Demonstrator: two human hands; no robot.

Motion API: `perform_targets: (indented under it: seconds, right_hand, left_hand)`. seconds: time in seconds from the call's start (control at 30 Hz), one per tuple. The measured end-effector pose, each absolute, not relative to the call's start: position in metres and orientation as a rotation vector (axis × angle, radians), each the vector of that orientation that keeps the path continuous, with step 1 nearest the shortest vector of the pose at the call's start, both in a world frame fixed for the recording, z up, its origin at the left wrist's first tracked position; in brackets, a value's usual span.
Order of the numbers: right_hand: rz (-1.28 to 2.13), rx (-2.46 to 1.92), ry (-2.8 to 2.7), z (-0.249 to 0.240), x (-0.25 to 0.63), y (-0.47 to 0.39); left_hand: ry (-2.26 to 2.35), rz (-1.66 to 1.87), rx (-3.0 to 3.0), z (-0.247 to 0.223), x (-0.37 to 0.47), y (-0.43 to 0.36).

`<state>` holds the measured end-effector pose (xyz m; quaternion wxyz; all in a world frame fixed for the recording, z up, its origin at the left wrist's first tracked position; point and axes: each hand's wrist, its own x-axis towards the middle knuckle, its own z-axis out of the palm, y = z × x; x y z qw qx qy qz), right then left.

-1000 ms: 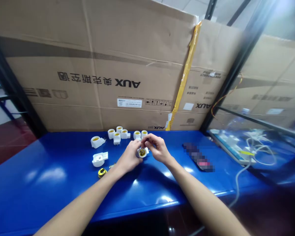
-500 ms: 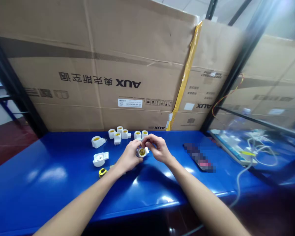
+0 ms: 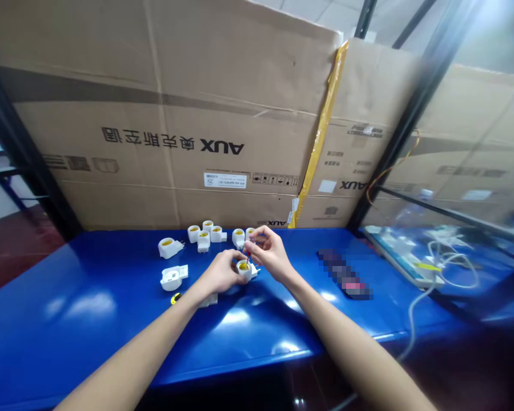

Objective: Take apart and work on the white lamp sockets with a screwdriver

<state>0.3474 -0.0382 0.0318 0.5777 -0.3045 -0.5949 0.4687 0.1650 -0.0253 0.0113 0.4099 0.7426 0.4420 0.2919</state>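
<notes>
Socket of white plastic with yellow inside (image 3: 167, 247) lies on its side far left on the glossy blue tabletop (image 3: 98, 342), pins pointing right. Nearer the person, an open white plastic housing (image 3: 171, 278), apart from it. Just below that, a round yellow-and-black piece (image 3: 175, 298), partly cut off by the left forearm. Next, behind, four white sockets (image 3: 203, 242) bunched close together. A pale flat piece (image 3: 213, 299) shows by the left wrist, mostly covered; can't say what it is.

Left hand (image 3: 223, 270): thumb and fingers grasping the left side of a white upright socket with yellow lining (image 3: 244, 268), mouth up, plug end to the right. Can't tell if its base touches the table. Two more white sockets (image 3: 239, 237) behind, one partly covered by the right hand.

Right hand (image 3: 270, 253): fingertips pinching a slim dark-red tool (image 3: 248, 253), pointed down at the socket's mouth. Tip too small to make out; contact inside unclear.

Step in hand looks like tool work inside the gripped socket. Next move probably calls for a firm left hold and the tool kept upright, on centre; slipping off looks the main risk.

Farther right, a dark flat object (image 3: 345, 277), pixelated, unidentifiable.
</notes>
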Motion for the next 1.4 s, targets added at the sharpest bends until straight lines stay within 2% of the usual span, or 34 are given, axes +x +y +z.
perform_targets:
  seconds: [0.27, 0.47, 0.63, 0.83, 0.97, 1.1, 1.13, 1.2, 1.4]
  right_hand:
    - [0.87, -0.91, -1.287, 0.029, 0.343, -0.037]
    - [0.892, -0.919, -1.441, 0.021, 0.341, -0.035]
    - [0.533, -1.09, -1.602, 0.018, 0.348, -0.028]
    - [0.437, -1.068, -1.814, 0.02, 0.353, -0.028]
    - [0.67, -0.986, -2.165, 0.05, 0.374, -0.041]
    - [1.476, -0.55, -2.638, 0.081, 0.388, -0.059]
    - [1.588, -0.436, -2.708, 0.083, 0.385, -0.062]
    - [1.613, -0.319, -2.781, 0.079, 0.374, -0.066]
    - [1.362, -0.36, -2.9, 0.047, 0.347, -0.069]
  left_hand:
    - [1.128, 0.7, 1.866, 0.012, 0.166, -0.027]
    - [1.081, 0.664, 1.937, 0.013, 0.169, -0.028]
    - [1.129, 0.668, 1.988, 0.015, 0.17, -0.03]
    - [1.052, 0.667, 2.002, 0.018, 0.168, -0.03]
    - [1.058, 0.683, 1.982, 0.017, 0.167, -0.029]
    - [1.072, 0.712, 1.991, 0.014, 0.167, -0.027]
    - [1.074, 0.71, 1.99, 0.014, 0.167, -0.027]
    - [1.095, 0.697, 1.986, 0.013, 0.168, -0.027]
    - [1.115, 0.672, 1.96, 0.015, 0.167, -0.028]
